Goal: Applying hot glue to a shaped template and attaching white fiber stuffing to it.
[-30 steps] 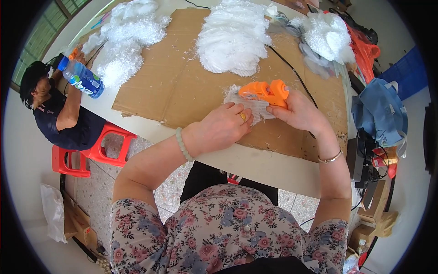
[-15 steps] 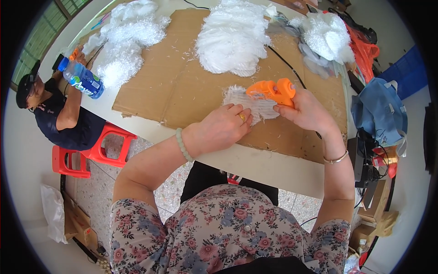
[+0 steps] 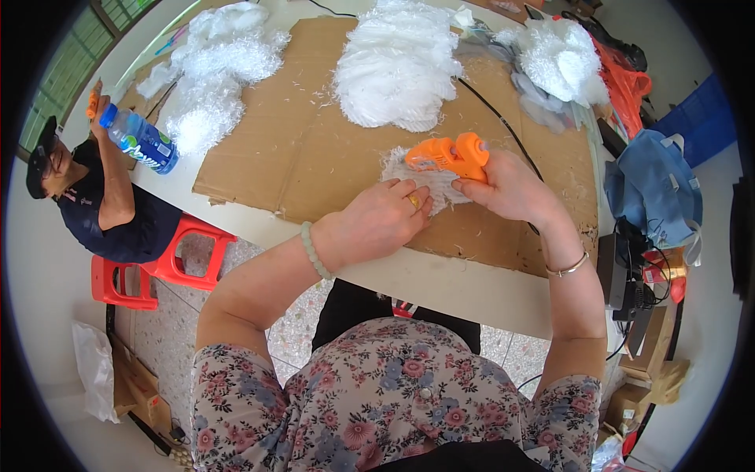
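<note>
My right hand (image 3: pixel 511 189) is wrapped round the handle of an orange hot glue gun (image 3: pixel 448 156). The gun lies over a small, white, ribbed piece with frayed edges (image 3: pixel 445 187), its tip toward the piece's left side. I cannot tell whether the tip touches it. From the left, my left hand (image 3: pixel 381 216) presses on the same piece with its fingers curled and close together, pinning it to the brown cardboard (image 3: pixel 299 169). The fingertips partly cover the piece's near left edge.
Beyond my hands lies a stack of similar white pieces (image 3: pixel 397 75). White fluffy heaps lie at left (image 3: pixel 208 110) and right (image 3: pixel 558 59). A black cord (image 3: pixel 503 118) crosses the cardboard. A blue bottle (image 3: pixel 141 140) stands near a seated co-worker (image 3: pixel 102 197), who holds something orange.
My right hand and the glue gun have shifted slightly left across the white piece. My left hand stays in place. The co-worker's hand with the orange thing has moved up and left.
</note>
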